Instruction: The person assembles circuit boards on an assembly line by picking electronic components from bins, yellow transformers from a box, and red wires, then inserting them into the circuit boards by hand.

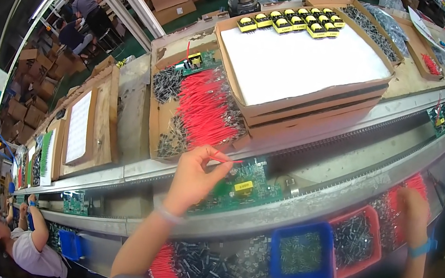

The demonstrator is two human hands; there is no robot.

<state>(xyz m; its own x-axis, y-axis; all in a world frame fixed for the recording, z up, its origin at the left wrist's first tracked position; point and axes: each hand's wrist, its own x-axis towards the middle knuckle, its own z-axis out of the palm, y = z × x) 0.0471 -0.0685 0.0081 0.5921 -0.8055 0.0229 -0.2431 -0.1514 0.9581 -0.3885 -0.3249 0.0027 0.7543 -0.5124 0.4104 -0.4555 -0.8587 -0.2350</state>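
My left hand [194, 180] is over a green circuit board [264, 188] on the conveyor line. Its thumb and forefinger pinch a thin red-sleeved lead [237, 161], which points to the right above the board. On that board a yellow block-shaped part [243, 186] stands out among small components. Off to the right, my right hand [413, 217] hovers at a heap of red-sleeved parts [416, 184]; motion smears its fingers, so their grip is unclear. A blue wristband circles that wrist.
Nearer me sit a blue bin [302, 252] and a red bin [357, 241] of leaded parts. Beyond the conveyor, a cardboard tray [171, 113] holds red-sleeved leads, beside stacked cartons [303, 114] topped with yellow-and-black transformers [283, 24]. Co-workers [30, 248] occupy both sides.
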